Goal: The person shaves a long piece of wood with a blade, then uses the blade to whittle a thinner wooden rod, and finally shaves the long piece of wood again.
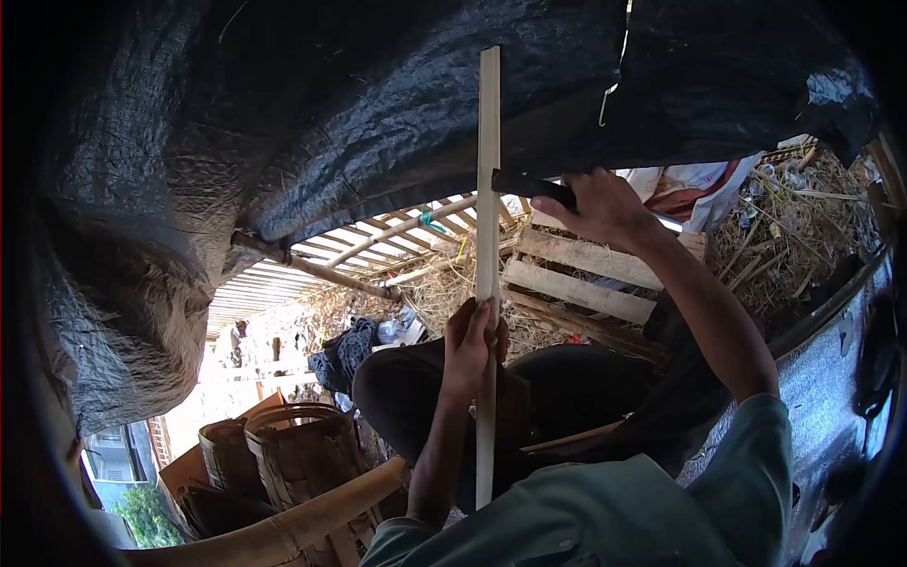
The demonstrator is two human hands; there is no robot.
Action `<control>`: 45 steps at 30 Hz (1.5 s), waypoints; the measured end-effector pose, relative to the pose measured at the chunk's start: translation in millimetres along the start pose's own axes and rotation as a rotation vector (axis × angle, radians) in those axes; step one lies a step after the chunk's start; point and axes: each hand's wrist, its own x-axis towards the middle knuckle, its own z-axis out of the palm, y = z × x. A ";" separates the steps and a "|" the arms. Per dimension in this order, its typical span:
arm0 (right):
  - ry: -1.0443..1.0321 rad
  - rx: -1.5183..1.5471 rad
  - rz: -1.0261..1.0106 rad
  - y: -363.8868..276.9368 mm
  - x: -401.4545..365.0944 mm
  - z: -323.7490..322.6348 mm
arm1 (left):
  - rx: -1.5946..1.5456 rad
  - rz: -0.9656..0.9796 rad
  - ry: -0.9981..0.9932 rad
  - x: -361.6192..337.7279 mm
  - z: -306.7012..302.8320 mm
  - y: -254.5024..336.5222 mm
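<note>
A long pale bamboo strip (487, 227) runs up the middle of the view, its top end reaching the dark sheet. My left hand (470, 345) is closed around the strip in its lower half, above my lap. To the right, my right hand (609, 208) grips a dark-bladed knife (534, 187) by its handle, which the fingers hide. The tip of the blade meets the strip's right edge in this view, well above my left hand.
Black plastic sheeting (378, 113) hangs overhead. Below right of the knife lies a wooden pallet (586, 283). Woven baskets (302, 454) stand at lower left, behind a thick bamboo pole (331, 501). Straw and litter (784, 227) cover the ground at right.
</note>
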 end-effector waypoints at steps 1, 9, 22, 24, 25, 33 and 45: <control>0.001 -0.001 -0.059 -3.5 -3.6 3.8 | 0.009 0.013 0.002 0.4 1.5 -0.5; -0.054 -0.032 -0.394 -27.5 -29.7 27.9 | -0.081 -0.098 0.031 1.8 6.2 0.0; -0.245 -0.048 -0.486 -54.9 -53.8 50.4 | -0.263 -0.210 -0.152 -0.6 -7.2 -21.3; -0.146 -0.083 -0.491 -50.8 -47.8 57.8 | -0.359 -0.265 -0.124 -1.0 -1.5 -10.9; -0.069 0.059 -0.413 -42.3 -34.6 53.7 | -0.410 -0.293 -0.109 -3.3 2.3 -4.7; 0.226 0.083 -0.034 15.5 28.9 12.4 | -0.186 -0.193 -0.122 -13.1 12.6 -14.8; -0.038 -0.097 -0.599 -39.9 -53.4 54.5 | -0.049 -0.238 -0.182 -3.0 -14.5 -39.3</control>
